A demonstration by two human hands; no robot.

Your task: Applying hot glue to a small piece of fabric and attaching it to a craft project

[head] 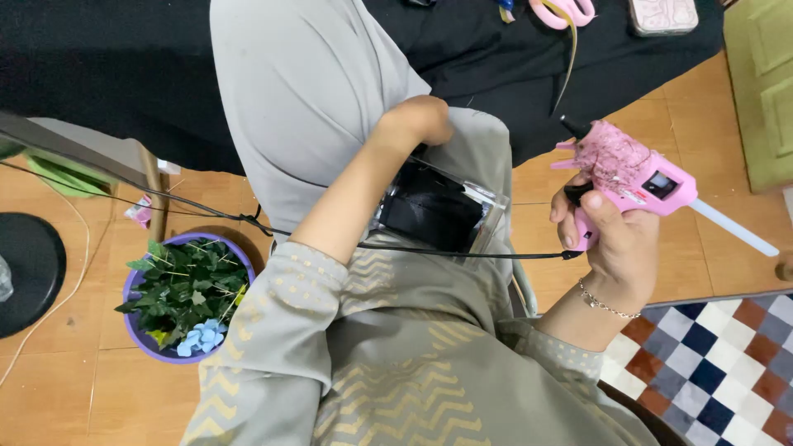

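My right hand (615, 248) grips a pink hot glue gun (628, 173), nozzle pointing up and left, a clear glue stick (733, 229) jutting from its back. The gun's black cable (413, 246) runs left across my lap. My left hand (420, 120) is curled, fingers hidden, at the far edge of a clear plastic box with a black inside (438, 208) lying on my grey clothing. Whether it grips the box or the cloth is not visible.
A purple pot of green leaves and small blue flowers (186, 297) stands on the wooden floor at left. Pink scissors (562, 11) and a pink flat case (662, 15) lie on a black cloth (99, 66). A checkered rug (719, 355) is at lower right, a black round base (25, 272) far left.
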